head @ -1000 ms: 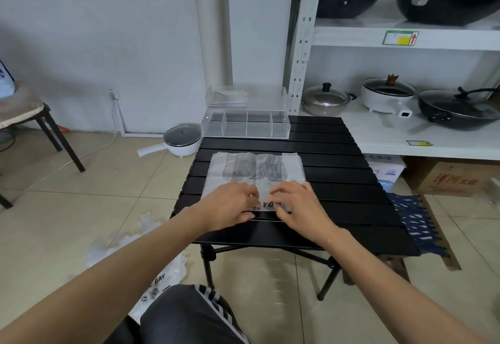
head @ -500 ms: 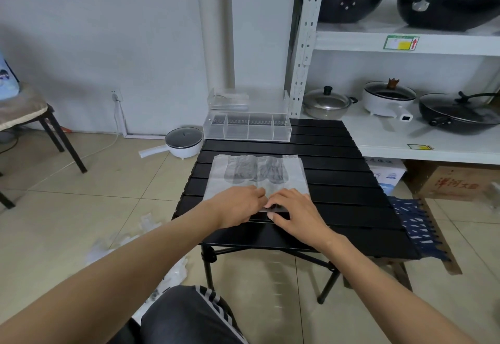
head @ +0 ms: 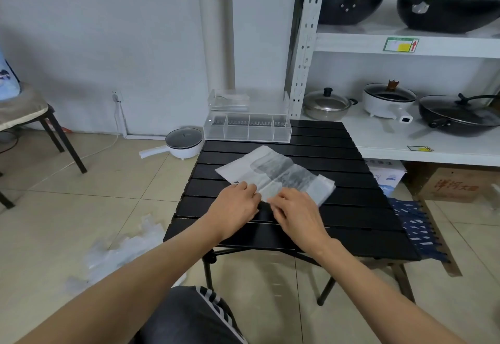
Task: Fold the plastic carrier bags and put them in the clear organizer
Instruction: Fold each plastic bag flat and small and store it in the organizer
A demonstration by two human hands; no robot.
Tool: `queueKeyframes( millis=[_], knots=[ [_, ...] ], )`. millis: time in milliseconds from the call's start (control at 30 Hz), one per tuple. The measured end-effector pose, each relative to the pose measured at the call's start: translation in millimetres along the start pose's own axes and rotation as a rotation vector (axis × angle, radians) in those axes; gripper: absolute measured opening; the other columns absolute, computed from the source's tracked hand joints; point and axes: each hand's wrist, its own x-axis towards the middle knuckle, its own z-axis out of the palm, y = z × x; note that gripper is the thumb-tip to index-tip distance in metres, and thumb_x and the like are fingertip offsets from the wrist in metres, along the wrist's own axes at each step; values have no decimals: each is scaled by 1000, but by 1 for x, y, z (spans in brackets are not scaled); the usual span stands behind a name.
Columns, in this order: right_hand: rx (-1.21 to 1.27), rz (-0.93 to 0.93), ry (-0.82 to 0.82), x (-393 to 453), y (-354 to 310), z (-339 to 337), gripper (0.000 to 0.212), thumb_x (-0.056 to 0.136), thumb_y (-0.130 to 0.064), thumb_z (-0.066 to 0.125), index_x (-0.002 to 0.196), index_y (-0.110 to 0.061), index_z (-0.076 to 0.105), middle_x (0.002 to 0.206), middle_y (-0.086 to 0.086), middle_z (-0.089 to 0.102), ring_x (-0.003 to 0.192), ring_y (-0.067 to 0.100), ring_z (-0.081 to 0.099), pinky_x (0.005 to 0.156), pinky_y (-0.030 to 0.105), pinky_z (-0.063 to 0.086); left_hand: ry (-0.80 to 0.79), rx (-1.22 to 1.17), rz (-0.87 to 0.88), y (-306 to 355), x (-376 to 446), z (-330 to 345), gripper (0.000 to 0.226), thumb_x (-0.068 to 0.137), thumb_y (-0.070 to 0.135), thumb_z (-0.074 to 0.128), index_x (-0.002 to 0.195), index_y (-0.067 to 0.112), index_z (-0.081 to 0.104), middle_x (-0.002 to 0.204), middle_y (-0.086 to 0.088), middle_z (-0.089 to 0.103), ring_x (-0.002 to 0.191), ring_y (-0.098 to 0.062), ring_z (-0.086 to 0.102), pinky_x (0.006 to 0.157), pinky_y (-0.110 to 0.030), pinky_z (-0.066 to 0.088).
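Observation:
A flattened translucent plastic carrier bag (head: 273, 173) with a grey print lies skewed on the black slatted table (head: 351, 208). My left hand (head: 235, 209) and my right hand (head: 295, 212) sit side by side at the bag's near edge, fingers curled onto the plastic and pinching it. The clear organizer (head: 247, 127) with several compartments stands at the table's far edge, its lid raised behind it; its compartments look bare.
More crumpled plastic bags (head: 121, 254) lie on the tiled floor at the left. A white pot (head: 184, 142) sits on the floor beside the table. White shelving (head: 405, 138) with pans stands to the right, a chair (head: 29, 116) far left.
The bag has turned clockwise on the table, so it now lies diagonally instead of square. Both hands stay at its near edge and have shifted slightly right.

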Motion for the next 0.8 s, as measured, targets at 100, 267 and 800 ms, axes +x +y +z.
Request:
queueKeyframes(
  millis=[100,267,800],
  knots=[
    [101,-155,-47,1,-13,0,17,91,-19,61,103,-24,71,82,-8,59,77,13,51,70,27,38,15,-3,-88,2,-4,11,18,69,26,77,68,19,60,65,2,54,57,-19,53,47,-28,35],
    [153,-116,-88,-10,3,0,46,82,-22,70,126,-30,59,108,-13,63,101,8,56,90,23,31,4,-68,-163,-17,-26,21,6,76,17,69,76,19,63,75,0,58,72,-21,54,55,-31,44],
    [387,276,-113,-5,31,1,26,90,-17,60,100,-40,70,90,-22,62,94,-2,47,89,29,30,64,-634,-351,-59,-68,25,23,88,23,56,107,21,69,107,6,62,98,-16,57,80,-31,50]
  ],
)
